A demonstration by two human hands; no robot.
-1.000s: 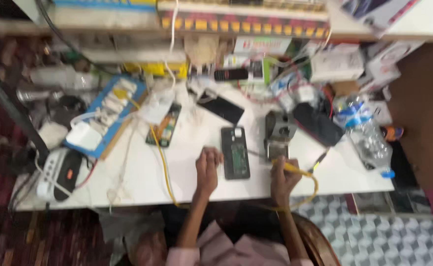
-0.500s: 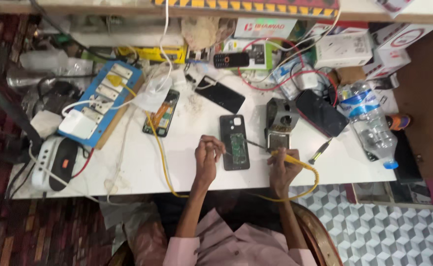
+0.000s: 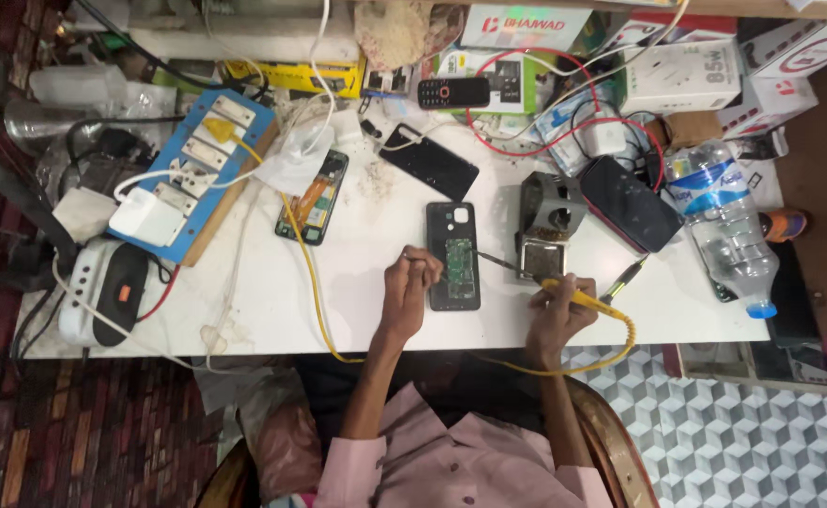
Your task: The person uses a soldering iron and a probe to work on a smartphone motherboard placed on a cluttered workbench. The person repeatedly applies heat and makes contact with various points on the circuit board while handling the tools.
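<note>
White bench (image 3: 357, 282): one opened phone (image 3: 453, 256); left hand (image 3: 406, 287) pinches tweezers (image 3: 423, 256), right hand (image 3: 550, 306) clamps soldering iron (image 3: 526, 275) (yellow).

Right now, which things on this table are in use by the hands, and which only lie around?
In use:
left hand with thin tool
opened phone
right hand with yellow soldering iron

Lying about:
water bottle
black phone
keypad phone
blue socket board

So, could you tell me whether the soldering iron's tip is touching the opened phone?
Cannot tell: in the head view the soldering iron tip reaches the opened phone edge, too small to see contact.
</note>
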